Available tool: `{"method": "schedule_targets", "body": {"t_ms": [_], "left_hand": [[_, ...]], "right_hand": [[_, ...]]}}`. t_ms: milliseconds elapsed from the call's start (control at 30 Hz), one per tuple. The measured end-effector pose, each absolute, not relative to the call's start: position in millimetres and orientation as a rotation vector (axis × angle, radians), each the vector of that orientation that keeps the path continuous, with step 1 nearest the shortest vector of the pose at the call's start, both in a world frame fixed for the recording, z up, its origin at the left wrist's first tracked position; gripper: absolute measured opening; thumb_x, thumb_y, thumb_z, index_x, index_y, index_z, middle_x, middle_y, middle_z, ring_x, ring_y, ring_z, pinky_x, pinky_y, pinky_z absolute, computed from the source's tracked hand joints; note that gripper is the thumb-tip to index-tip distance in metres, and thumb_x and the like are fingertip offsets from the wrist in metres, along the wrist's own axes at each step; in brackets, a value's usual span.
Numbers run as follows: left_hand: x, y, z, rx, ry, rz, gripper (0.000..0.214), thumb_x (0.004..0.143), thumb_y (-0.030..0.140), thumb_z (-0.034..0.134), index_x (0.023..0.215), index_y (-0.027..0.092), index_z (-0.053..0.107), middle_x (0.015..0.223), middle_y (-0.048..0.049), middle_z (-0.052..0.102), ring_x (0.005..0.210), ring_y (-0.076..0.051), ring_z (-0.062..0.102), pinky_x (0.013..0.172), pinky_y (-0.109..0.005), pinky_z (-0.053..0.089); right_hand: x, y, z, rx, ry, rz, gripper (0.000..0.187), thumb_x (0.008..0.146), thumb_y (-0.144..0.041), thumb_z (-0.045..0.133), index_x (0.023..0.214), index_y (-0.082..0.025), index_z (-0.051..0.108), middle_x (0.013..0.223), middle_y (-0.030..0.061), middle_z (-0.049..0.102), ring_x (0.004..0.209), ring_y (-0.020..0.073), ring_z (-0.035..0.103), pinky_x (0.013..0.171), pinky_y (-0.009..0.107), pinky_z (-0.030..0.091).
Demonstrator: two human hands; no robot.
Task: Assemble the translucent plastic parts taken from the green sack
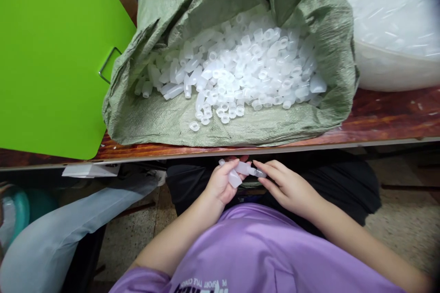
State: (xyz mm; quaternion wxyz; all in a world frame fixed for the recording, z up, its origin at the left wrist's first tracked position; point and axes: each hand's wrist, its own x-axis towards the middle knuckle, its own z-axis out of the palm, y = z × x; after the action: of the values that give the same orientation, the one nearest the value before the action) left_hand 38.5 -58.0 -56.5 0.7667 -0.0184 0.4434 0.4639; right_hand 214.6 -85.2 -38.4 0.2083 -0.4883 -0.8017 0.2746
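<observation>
Below the table edge, over my lap, my left hand (222, 183) is closed around small translucent plastic bottles (235, 177); one lies across its fingers and another pokes out below. My right hand (287, 185) pinches the narrow tip end of the horizontal bottle (248, 169) between thumb and fingers. The two hands meet at that bottle. Right above them on the table lies an open green woven sack (165, 121) holding a heap of the same little white bottles (240, 71).
A bright green board (51, 55) with a metal handle lies on the wooden table (385, 116) at the left. A clear bag or tub of white plastic parts (395, 32) stands at the right. Another person's leg in light trousers (68, 229) is at the lower left.
</observation>
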Motion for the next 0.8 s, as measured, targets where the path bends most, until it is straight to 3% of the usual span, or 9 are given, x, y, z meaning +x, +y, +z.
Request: {"method": "schedule_targets", "body": {"t_ms": [133,267,400,500,800], "left_hand": [[42,-60,-57,0.025,0.992,1.039,0.006,0.069,0.008,0.065,0.072,0.010,0.060,0.077,-0.0089,0.068,0.077,-0.020,0.066,0.077,-0.033,0.051],[37,-60,-55,-0.084,1.025,0.867,0.005,0.073,0.004,0.058,0.074,0.009,0.057,0.082,-0.0112,0.068,0.069,-0.017,0.066,0.065,-0.026,0.052],[29,-59,-53,-0.085,0.999,0.695,0.004,0.076,0.005,0.055,0.075,0.007,0.058,0.075,-0.0106,0.067,0.059,-0.015,0.064,0.054,-0.022,0.051],[25,-59,-55,0.000,1.022,0.637,0.004,0.075,0.006,0.056,0.076,0.008,0.059,0.075,-0.0115,0.067,0.062,-0.017,0.065,0.056,-0.024,0.052],[29,-59,-57,0.171,1.142,0.581,0.008,0.070,0.008,0.063,0.077,0.007,0.061,0.078,-0.0140,0.068,0.058,-0.018,0.065,0.046,-0.023,0.049]], "right_hand": [[213,-84,-48,-1.265,-2.213,0.642,0.028,0.089,-0.026,0.045,0.114,-0.021,0.055,0.100,0.0088,0.064,0.090,0.0180,0.063,0.078,0.031,0.054],[220,-80,-52,-1.018,-2.403,0.528,0.029,0.089,-0.019,0.043,0.112,-0.024,0.060,0.110,0.0088,0.065,0.099,0.0181,0.061,0.082,0.033,0.053],[226,-78,-52,-1.008,-2.397,0.769,0.031,0.089,-0.026,0.046,0.116,-0.029,0.058,0.114,0.0032,0.065,0.100,0.0169,0.062,0.085,0.032,0.053],[228,-77,-52,-1.033,-2.402,0.920,0.031,0.087,-0.033,0.049,0.116,-0.029,0.058,0.116,0.0009,0.064,0.100,0.0170,0.063,0.086,0.031,0.052],[236,-81,-63,-0.947,-2.521,0.835,0.028,0.088,-0.036,0.046,0.110,-0.028,0.061,0.115,0.0017,0.065,0.099,0.0171,0.063,0.083,0.029,0.050]]}}
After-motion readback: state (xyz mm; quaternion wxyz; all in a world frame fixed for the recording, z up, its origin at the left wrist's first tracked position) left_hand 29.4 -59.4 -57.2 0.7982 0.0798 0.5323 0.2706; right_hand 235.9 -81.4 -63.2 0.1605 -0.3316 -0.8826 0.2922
